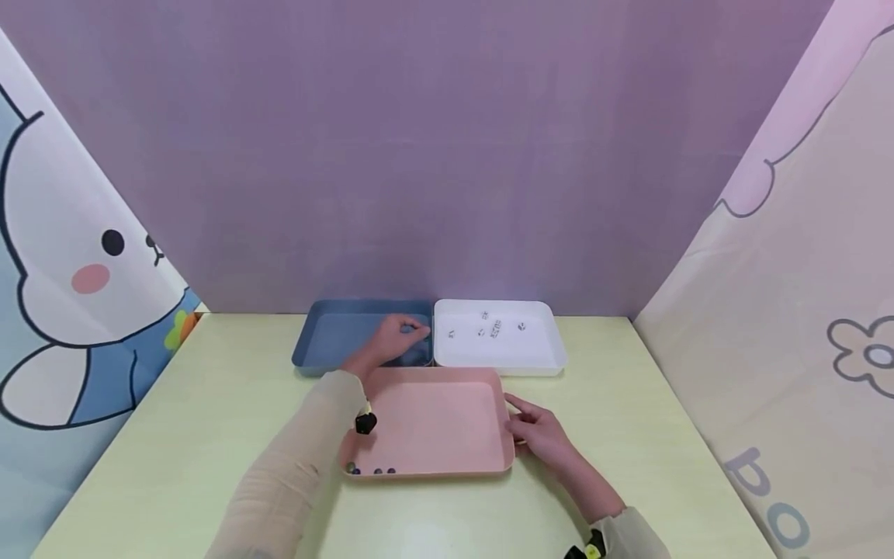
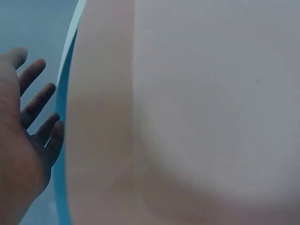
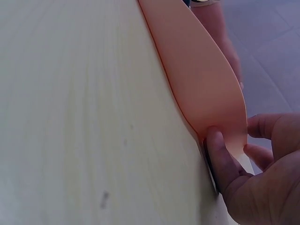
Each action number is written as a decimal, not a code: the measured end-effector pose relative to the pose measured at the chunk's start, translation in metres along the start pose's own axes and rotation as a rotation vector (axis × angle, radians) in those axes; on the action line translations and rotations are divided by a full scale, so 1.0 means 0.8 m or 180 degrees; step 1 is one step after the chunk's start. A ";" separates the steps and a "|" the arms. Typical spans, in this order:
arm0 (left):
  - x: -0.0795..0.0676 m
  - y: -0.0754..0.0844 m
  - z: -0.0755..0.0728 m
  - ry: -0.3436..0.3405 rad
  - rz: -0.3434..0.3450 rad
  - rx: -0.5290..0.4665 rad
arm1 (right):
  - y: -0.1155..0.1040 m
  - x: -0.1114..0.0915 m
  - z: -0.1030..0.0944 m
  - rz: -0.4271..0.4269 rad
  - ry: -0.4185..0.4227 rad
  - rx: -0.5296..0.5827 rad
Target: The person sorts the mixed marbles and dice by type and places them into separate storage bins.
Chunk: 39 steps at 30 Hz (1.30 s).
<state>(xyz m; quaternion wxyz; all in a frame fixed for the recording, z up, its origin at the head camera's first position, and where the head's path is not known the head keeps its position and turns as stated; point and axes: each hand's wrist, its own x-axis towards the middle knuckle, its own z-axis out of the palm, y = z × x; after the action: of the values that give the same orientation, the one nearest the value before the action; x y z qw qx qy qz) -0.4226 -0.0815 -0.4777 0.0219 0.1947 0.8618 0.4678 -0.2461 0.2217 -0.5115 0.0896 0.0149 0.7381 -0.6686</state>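
My left hand (image 1: pixel 391 338) reaches over the right end of the blue tray (image 1: pixel 335 334), close to where it meets the white tray (image 1: pixel 503 357). In the left wrist view its fingers (image 2: pixel 40 105) are spread and loosely bent, with nothing seen between them. My right hand (image 1: pixel 541 435) holds the right side of the pink tray (image 1: pixel 433 419) at its rim. The right wrist view shows one finger (image 3: pixel 216 140) against the outer wall and others at the rim. Several small dark round beads (image 1: pixel 378 471) lie along the pink tray's near left edge.
Several small clear, dark-marked pieces (image 1: pixel 495 329) lie in the white tray. Blue and white trays stand side by side behind the pink one on a pale yellow table (image 1: pixel 594 388). A purple backdrop (image 1: pixel 447 155) rises behind, with printed cloths (image 1: pixel 91 310) at both sides.
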 end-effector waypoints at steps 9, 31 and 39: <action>-0.007 0.043 -0.016 -0.0313 0.0340 0.0537 | 0.000 0.001 -0.001 0.0022 0.0087 -0.0022; -0.091 0.154 0.014 -0.2413 0.0891 0.3044 | -0.004 -0.002 0.002 0.0028 0.0109 0.0015; -0.138 0.167 0.016 -0.2519 0.0865 0.3447 | -0.004 -0.002 0.003 0.0062 0.0086 0.0014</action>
<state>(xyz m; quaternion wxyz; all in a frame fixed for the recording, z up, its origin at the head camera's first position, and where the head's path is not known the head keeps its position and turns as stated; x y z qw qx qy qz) -0.2759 -0.0455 -0.3923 0.1759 0.4410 0.8694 -0.1370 -0.2448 0.2193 -0.5083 0.0861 0.0314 0.7376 -0.6690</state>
